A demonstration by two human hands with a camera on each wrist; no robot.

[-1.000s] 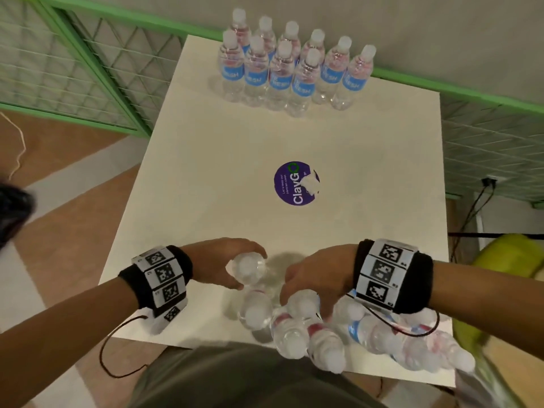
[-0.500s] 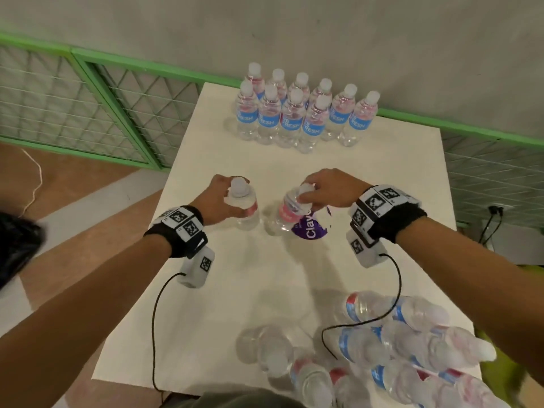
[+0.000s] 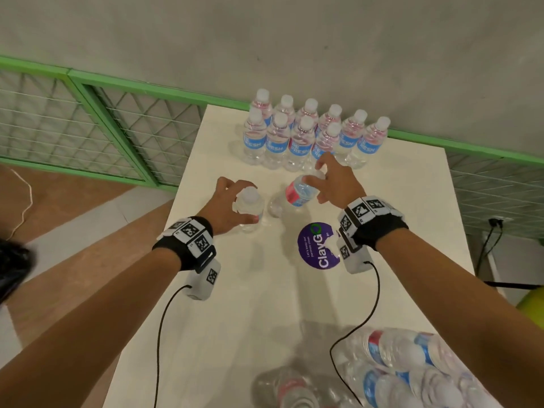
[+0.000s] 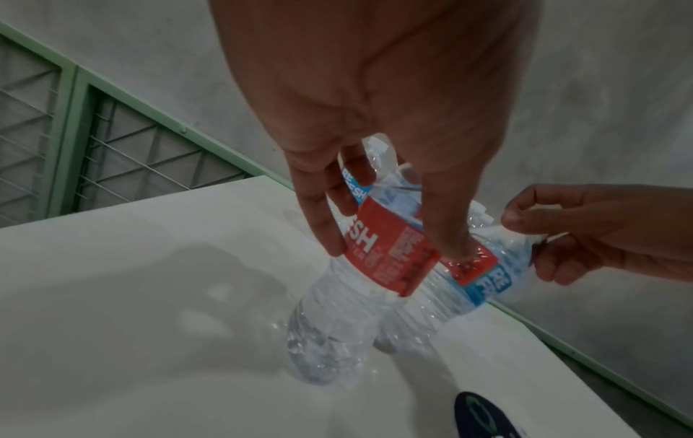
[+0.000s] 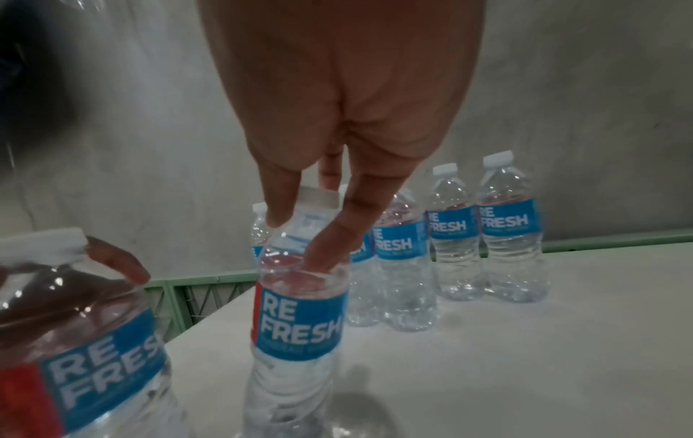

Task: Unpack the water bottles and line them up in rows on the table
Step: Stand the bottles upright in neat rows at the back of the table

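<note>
Each hand carries one clear water bottle with a blue and red label over the white table [image 3: 412, 201]. My left hand [image 3: 226, 201] grips the shoulder of an upright bottle [image 3: 250, 207] from above; the same bottle [image 4: 360, 266] shows in the left wrist view. My right hand [image 3: 332, 184] pinches the neck of a tilted bottle [image 3: 297, 192], seen upright-ish in the right wrist view as a bottle [image 5: 300, 296]. Two rows of standing bottles [image 3: 312, 134] line the table's far edge, just beyond my right hand. More bottles in torn plastic wrap [image 3: 406, 369] lie at the near right.
A purple round sticker [image 3: 318, 245] marks the table's middle. A grey wall with a green rail [image 3: 147, 89] runs behind the table, and green mesh panels [image 3: 73, 125] stand at the left. A loose bottle [image 3: 288, 387] lies at the near edge.
Both hands picked bottles from the pack at the near edge and carried them forward past the sticker, toward the standing rows. The right-hand bottle now leans.
</note>
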